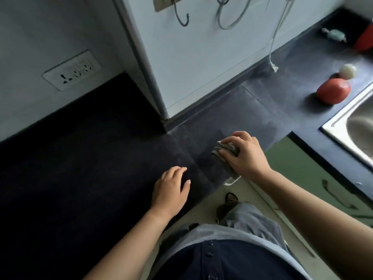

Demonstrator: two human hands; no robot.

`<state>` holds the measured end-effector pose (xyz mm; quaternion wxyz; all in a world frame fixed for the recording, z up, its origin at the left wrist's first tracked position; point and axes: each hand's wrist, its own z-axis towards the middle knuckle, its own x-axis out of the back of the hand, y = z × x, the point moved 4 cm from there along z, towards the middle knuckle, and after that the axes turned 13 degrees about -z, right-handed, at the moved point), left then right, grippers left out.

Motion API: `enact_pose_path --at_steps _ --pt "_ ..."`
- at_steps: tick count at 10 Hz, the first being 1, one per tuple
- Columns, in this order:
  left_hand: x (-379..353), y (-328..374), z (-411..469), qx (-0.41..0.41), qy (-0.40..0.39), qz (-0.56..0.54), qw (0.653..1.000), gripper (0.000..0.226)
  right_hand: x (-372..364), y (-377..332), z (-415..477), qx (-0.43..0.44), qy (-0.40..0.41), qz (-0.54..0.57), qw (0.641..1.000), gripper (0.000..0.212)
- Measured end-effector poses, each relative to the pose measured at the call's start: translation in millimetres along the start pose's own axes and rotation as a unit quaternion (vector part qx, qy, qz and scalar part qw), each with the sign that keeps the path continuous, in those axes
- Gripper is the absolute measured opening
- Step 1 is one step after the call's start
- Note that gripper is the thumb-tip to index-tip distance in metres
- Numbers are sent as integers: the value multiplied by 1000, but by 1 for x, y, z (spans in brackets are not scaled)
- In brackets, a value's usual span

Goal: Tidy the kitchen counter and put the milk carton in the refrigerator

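Observation:
A dark kitchen counter (90,158) runs from the left wall to the sink. My right hand (246,154) presses a crumpled grey cloth (225,153) flat on the counter near its front edge. To its left, my left hand (171,188) rests palm down on the counter, fingers apart and holding nothing. No milk carton is in view.
A steel sink (351,130) sits at the right edge. A red bottle with a white cap (334,89), a pale wrapped object (334,35) and a red container (365,39) stand on the far right counter. A wall socket (72,70) is at the left; cables (272,41) hang down the wall.

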<state>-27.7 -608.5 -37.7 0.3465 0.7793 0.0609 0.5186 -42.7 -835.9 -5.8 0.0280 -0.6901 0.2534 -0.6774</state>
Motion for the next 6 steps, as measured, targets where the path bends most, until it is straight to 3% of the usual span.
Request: enact_pose_path --at_steps 1,3,4,6 --pt "-17 27 25 41 38 11 998 42 7 14 38 47 -18 -2 999 29" --pt "-47 48 39 152 34 58 986 52 -10 19 73 137 -104 -28 985 33" --pt "-53 51 38 171 40 62 982 54 -25 27 76 157 -154 -80 972 36" --pt "-49 53 36 179 43 83 979 56 -16 37 72 180 -165 -78 967 47"
